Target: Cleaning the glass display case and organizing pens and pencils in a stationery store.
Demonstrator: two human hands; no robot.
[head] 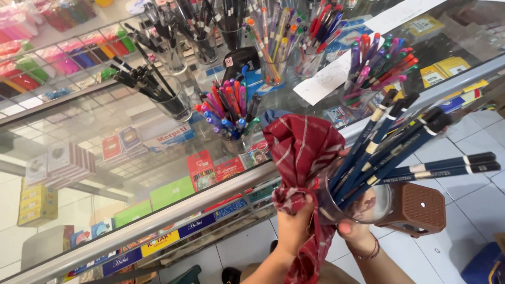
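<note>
My left hand point(293, 227) is closed around the bunched lower part of a red plaid cloth point(302, 150), which drapes up and against the side of a clear glass cup point(368, 205). My right hand point(356, 235), with a bead bracelet at the wrist, grips that cup from below. The cup is tilted to the right and holds several dark blue pencils point(400, 142) with black ends that fan out up and to the right. Both hands are in front of the edge of a glass counter point(158, 215).
On the counter stand several glass cups of pens: black ones point(158, 89), pink and blue ones point(229, 113), mixed colours point(376, 66). A white paper point(336, 73) lies there. A brown plastic stool point(415, 208) stands on the tiled floor point(473, 142) right of my hands.
</note>
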